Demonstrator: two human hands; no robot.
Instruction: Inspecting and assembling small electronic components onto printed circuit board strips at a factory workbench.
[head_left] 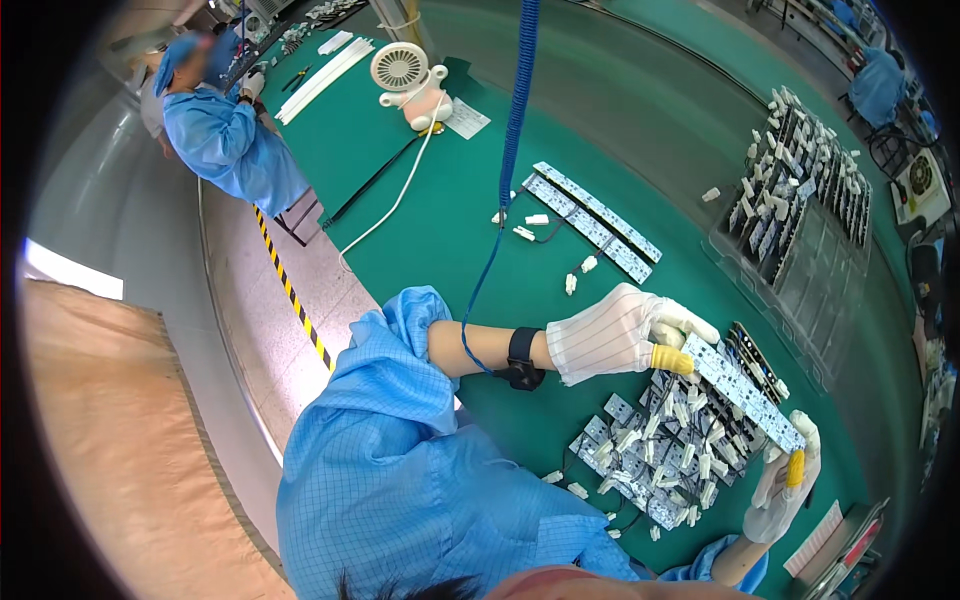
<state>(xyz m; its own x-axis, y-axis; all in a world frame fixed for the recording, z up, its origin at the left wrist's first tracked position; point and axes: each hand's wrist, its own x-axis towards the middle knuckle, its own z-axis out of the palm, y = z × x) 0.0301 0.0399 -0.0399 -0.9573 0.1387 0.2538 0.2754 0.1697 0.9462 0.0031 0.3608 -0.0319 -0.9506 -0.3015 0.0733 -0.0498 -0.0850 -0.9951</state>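
A long white circuit board strip (pixel 742 393) is held by its two ends over a pile of similar boards. My left hand (pixel 625 335), in a striped white glove with yellow fingertips, is closed on the strip's upper left end. At its lower right end, my right hand (pixel 785 487), gloved the same way, pinches the strip. Beneath lies the heap of circuit boards (pixel 655 450) with white connectors and short dark wires. A black wrist strap (pixel 522 358) with a blue cord circles my left wrist. Just beyond the held strip, more boards (pixel 757 362) stand partly hidden.
Two joined board strips (pixel 595 222) with white connectors lie on the green table (pixel 430 240). A clear plastic tray (pixel 790 290) sits at right, near rows of stacked boards (pixel 805 180). A blue coiled cord (pixel 518 100) hangs down. A small fan (pixel 408 85) and a co-worker (pixel 220 135) are far left.
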